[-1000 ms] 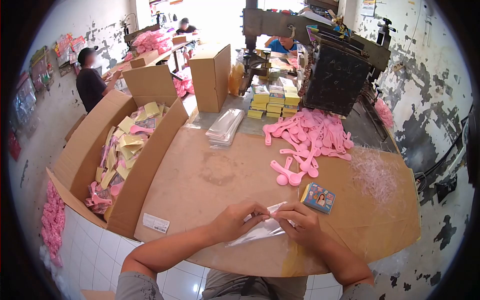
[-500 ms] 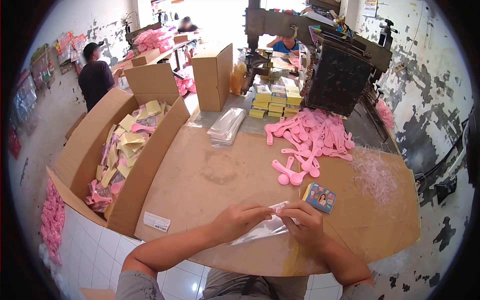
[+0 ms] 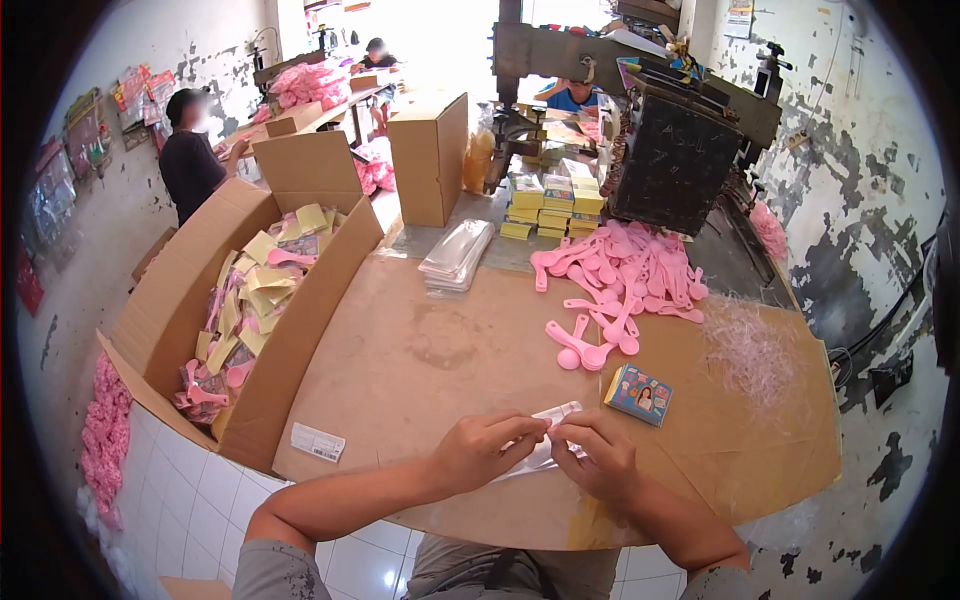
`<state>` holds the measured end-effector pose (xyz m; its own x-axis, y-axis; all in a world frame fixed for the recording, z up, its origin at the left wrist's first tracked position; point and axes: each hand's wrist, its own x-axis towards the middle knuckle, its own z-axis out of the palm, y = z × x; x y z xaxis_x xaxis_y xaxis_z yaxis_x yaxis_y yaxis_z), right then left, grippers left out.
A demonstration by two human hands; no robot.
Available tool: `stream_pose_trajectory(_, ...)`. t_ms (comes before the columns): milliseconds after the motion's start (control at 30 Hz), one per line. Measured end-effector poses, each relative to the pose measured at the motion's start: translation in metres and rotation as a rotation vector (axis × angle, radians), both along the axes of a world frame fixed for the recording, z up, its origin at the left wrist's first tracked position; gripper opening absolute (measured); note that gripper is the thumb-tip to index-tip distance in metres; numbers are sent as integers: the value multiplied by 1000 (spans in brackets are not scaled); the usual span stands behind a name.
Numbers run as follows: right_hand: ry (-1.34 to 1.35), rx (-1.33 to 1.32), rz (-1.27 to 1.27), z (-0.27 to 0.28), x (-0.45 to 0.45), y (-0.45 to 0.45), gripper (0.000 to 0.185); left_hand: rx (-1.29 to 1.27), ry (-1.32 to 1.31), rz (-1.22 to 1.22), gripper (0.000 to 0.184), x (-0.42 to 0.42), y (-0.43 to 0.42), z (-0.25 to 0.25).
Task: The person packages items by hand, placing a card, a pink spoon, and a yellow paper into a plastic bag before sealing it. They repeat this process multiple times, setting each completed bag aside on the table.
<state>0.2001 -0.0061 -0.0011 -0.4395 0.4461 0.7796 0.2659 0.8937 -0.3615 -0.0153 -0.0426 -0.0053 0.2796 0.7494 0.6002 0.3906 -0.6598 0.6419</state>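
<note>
Both hands meet near the table's front edge over a clear plastic bag (image 3: 562, 410). My left hand (image 3: 492, 450) pinches at the bag from the left, thumb and fingertips together. From the right, my right hand (image 3: 598, 452) is closed in a pinch at the same spot. Part of the bag lies under and between the hands. Just beyond my right hand is a small stack of printed cards (image 3: 639, 395). Pink plastic spoons (image 3: 630, 270) lie heaped farther back, with a few loose ones at the near side of the heap.
A stack of clear bags (image 3: 457, 250) lies at the back of the brown table (image 3: 400, 400). An open carton (image 3: 240, 420) of packed items stands left. Card stacks (image 3: 553, 200) and a dark machine (image 3: 675, 160) are behind. Plastic shreds (image 3: 750, 345) lie right. Co-workers are in the background.
My left hand has shifted slightly right, and less of the bag shows below it. Both hands stay pinched at the bag. The co-worker at the left has turned.
</note>
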Motion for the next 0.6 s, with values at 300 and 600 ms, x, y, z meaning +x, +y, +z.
stream_pose_trajectory(300, 84, -54, -62, 4, 0, 3, 27, -126, -61, -114, 27, -6, 5, 12)
stream_pose_trajectory(600, -11, -60, 105, 3, 1, -5, 36, -53, -155, -116, 21, -12, 8, 6)
